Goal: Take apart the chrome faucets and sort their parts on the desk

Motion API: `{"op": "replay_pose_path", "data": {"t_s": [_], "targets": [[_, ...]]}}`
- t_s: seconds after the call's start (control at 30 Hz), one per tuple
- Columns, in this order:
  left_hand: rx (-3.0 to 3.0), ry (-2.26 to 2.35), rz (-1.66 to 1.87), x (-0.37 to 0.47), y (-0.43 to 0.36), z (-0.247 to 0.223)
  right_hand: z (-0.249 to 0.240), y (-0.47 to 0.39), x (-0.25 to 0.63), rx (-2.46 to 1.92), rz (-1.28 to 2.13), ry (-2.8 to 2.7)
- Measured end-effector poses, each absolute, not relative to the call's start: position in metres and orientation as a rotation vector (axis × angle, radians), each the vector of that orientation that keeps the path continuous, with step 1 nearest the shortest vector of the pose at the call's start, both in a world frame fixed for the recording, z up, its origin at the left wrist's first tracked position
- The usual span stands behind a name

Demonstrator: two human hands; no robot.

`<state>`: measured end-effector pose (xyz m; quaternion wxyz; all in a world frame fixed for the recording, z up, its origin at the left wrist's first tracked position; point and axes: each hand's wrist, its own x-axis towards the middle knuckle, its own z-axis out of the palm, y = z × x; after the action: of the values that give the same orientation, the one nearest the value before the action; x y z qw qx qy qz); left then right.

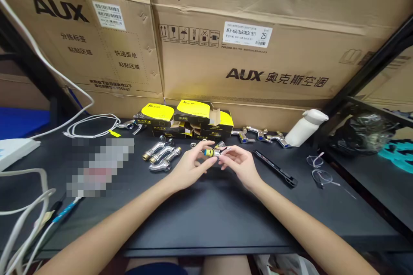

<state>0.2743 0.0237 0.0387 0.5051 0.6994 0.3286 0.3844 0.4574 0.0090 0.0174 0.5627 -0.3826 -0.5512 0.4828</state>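
Observation:
Between both hands, above the middle of the table, is a small chrome faucet part (209, 153) with a blue and yellow end pointing left. My left hand (187, 165) grips it near that coloured end, thumb below and forefinger above. My right hand (244, 167) pinches its right side, where a thin chrome piece sticks out; the fingers partly cover it. Left of my left hand lie several chrome faucet bodies (164, 153) with brass threaded ends. A few small metal parts behind my fingers are partly hidden.
Yellow-and-black boxes (193, 114) are stacked at the back, before large cartons (206, 64). More chrome faucets (258, 134) lie at back right beside a white bottle (305, 128). A black box cutter (274, 167) and glasses (321, 174) lie rightward; white cables (35, 206) are at left.

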Motion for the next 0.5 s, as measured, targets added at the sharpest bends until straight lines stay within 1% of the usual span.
{"op": "replay_pose_path", "data": {"t_s": [0.1, 0.2, 0.23, 0.33, 0.37, 0.43, 0.5], "targets": [[1.530, 0.740, 0.919, 0.279, 0.027, 0.032, 0.023, 0.012, 0.460, -0.897, 1.188, -1.394], [1.290, 0.737, 0.910, 0.277, 0.034, 0.034, 0.038, 0.023, 0.485, -1.072, 1.044, -1.523], [1.206, 0.720, 0.903, 0.276, 0.035, 0.035, 0.043, 0.028, 0.499, -1.205, 0.916, -1.573], [1.023, 0.624, 0.880, 0.274, 0.037, 0.037, 0.052, 0.038, 0.555, -1.727, 0.305, -1.832], [0.983, 0.599, 0.878, 0.274, 0.037, 0.037, 0.053, 0.040, 0.573, -1.915, 0.196, -1.872], [0.927, 0.572, 0.872, 0.274, 0.036, 0.036, 0.049, 0.042, 0.603, -2.238, 0.173, -1.922], [0.909, 0.580, 0.862, 0.275, 0.035, 0.035, 0.044, 0.041, 0.619, -2.414, 0.224, -1.941]]}}
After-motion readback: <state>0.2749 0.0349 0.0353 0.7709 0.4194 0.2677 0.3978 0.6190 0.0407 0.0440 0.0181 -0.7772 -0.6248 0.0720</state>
